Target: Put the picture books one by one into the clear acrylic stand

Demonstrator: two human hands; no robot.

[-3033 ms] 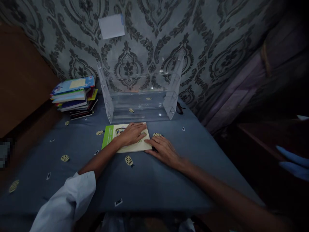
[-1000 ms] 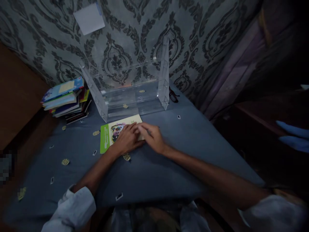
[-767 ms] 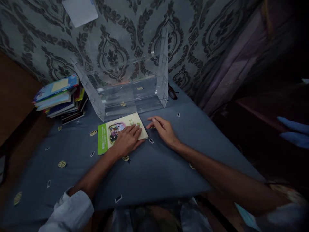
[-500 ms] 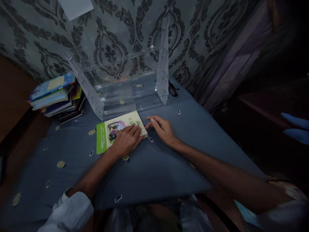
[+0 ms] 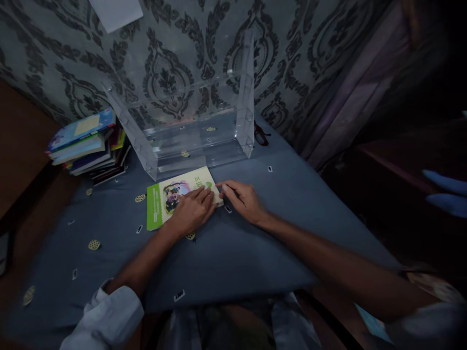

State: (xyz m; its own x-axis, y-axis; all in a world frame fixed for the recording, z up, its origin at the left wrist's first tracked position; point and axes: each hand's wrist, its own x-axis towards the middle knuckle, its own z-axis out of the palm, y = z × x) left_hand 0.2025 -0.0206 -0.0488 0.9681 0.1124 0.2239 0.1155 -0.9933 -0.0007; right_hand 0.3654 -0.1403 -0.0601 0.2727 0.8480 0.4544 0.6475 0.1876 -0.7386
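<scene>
A paperback book [image 5: 171, 197] with a green spine edge and a coloured picture on its pale cover lies flat on the blue tablecloth [image 5: 233, 257]. My left hand [image 5: 193, 209] rests on the cover, fingers stretched out, hiding part of the picture and lower edge. At the book's right edge is my right hand [image 5: 244, 198]; its thumb and forefinger reach the corner of the cover. Whether they pinch the edge is too dark to make out. Just behind the book stands a clear plastic rack [image 5: 197, 121] with its shelves bare.
To the left is an uneven stack of books [image 5: 87, 143]. A pair of dark glasses [image 5: 261, 135] lies by the rack's right end. Patterned wallpaper rises behind, with a white sheet [image 5: 116, 13] on it. The table's right edge slopes toward a dark area with blue objects [image 5: 445, 192].
My right hand has moved slightly left, bringing its fingertips to the book's right edge. My left hand stays flat on the cover. The view has shifted a little.
</scene>
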